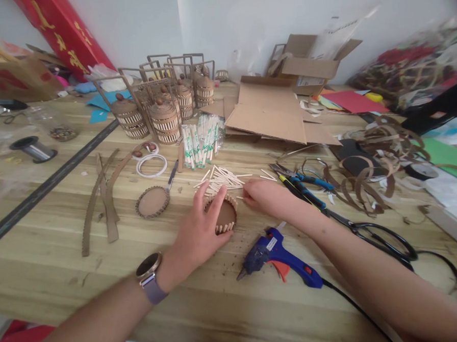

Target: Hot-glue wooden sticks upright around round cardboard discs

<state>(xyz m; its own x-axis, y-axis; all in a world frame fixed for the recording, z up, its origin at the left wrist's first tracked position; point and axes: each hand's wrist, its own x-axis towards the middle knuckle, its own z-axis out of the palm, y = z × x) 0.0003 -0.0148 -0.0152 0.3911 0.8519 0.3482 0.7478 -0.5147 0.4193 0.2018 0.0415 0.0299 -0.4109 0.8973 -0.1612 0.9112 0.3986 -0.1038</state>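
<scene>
My left hand (pixel 201 228) rests over a small round cardboard tray (pixel 227 214), its rim lined with short upright wooden sticks. The thumb lies at the tray's near side, while the index and middle fingers spread over its left and far sides. Just right of a loose pile of wooden sticks (pixel 225 177), my right hand (pixel 266 193) has its fingers closed in a pinch. A short stick end shows at those fingertips, which are mostly hidden. Below the right forearm lies a blue hot glue gun (pixel 277 255), nozzle pointing left.
Caged lantern-like models (pixel 164 120) stand at the back left, beside wrapped stick packets (pixel 200 142). Cardboard sheets (pixel 267 107) lie behind. Pliers (pixel 309 181), scissors (pixel 385 239) and curled cardboard strips (pixel 366 169) are at right. A round cardboard disc (pixel 152 201) lies left.
</scene>
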